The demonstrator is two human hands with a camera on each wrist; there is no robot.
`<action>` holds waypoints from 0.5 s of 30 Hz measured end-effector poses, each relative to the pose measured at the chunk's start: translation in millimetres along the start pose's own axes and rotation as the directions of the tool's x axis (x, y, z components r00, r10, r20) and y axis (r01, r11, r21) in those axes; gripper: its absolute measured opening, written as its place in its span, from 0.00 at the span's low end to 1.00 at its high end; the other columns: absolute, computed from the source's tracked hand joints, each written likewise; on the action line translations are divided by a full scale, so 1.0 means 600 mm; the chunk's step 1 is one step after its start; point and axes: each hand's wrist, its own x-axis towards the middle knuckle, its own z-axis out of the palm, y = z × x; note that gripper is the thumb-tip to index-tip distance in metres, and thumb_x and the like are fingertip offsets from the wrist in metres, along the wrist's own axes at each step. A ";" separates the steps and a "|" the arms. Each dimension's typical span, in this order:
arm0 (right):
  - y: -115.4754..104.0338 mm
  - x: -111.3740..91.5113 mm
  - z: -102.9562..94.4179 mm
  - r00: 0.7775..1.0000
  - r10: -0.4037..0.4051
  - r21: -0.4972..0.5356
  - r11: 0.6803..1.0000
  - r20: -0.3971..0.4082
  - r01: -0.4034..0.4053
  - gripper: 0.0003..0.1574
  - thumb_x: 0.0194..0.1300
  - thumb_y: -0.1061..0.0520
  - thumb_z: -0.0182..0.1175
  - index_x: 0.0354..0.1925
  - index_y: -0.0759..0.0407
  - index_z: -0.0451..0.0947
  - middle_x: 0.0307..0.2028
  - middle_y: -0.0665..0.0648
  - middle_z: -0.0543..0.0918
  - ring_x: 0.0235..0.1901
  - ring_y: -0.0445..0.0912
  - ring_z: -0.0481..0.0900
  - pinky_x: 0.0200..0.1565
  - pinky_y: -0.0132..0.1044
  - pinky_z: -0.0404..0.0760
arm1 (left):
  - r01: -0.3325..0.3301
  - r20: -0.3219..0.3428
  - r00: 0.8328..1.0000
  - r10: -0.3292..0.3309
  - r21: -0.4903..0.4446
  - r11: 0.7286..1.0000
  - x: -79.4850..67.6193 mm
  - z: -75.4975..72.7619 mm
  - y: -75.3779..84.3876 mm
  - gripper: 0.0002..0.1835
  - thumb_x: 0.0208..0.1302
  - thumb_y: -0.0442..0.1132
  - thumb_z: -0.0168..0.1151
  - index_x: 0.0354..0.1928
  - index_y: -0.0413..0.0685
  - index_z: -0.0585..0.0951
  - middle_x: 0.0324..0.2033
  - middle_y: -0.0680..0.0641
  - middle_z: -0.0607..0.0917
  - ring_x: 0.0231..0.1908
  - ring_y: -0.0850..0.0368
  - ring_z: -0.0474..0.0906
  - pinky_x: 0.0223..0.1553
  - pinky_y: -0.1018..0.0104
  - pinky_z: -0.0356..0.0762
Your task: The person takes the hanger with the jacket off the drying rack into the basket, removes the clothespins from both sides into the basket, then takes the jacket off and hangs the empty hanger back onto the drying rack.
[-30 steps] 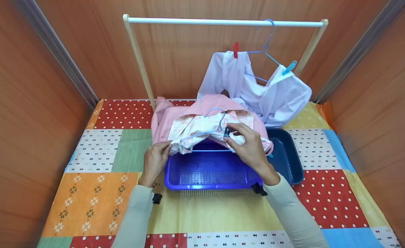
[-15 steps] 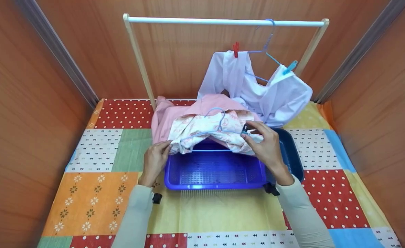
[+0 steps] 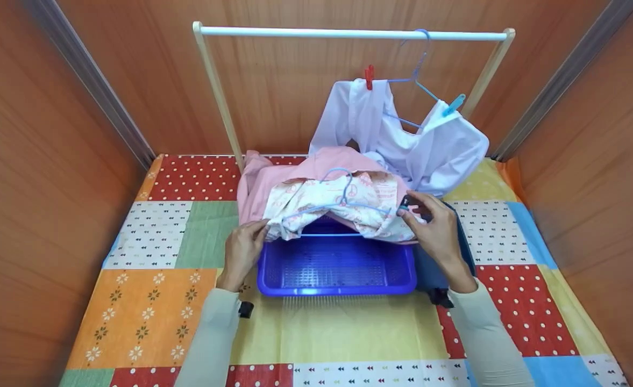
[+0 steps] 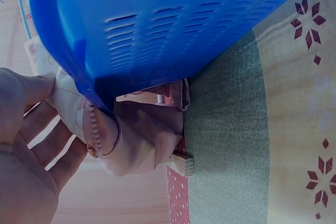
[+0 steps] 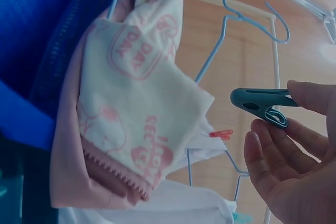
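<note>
A pink garment with a white printed lining (image 3: pixel 378 188) lies over the back of the purple-blue basket (image 3: pixel 338 292), a blue wire hanger (image 3: pixel 316 207) set in it. At its left corner my left hand (image 3: pixel 242 252) pinches the cloth between thumb and fingers; the left wrist view shows this grip beside the basket rim. My right hand (image 3: pixel 434 231) pinches a dark teal clothespin (image 5: pixel 257 103) by its handle end. In the right wrist view the pin is apart from the printed cloth (image 5: pixel 142 93), right of its corner.
Behind stands a drying rack with a white rail (image 3: pixel 305 32). A white garment (image 3: pixel 413 145) hangs from its hanger by a red clothespin (image 3: pixel 369 78) and a light blue clothespin (image 3: pixel 454 105). A dark tray (image 3: pixel 434 269) lies right of the basket. Wooden panels surround the patchwork cloth (image 3: pixel 144 312).
My right hand has moved right with the clothespin, from near the hanger's middle to beyond its right end. My left hand has stayed at the left corner of the cloth.
</note>
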 end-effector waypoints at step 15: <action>0.033 -0.001 -0.041 0.991 0.120 0.024 0.993 -0.065 -0.119 0.23 0.55 0.72 0.67 0.52 0.74 0.80 0.43 0.72 0.84 0.40 0.55 0.83 0.42 0.37 0.85 | -0.004 -0.002 1.000 0.004 -0.006 1.000 0.000 0.000 -0.004 0.09 0.64 0.37 0.66 0.45 0.48 0.89 0.39 0.44 0.90 0.41 0.45 0.87 0.42 0.48 0.82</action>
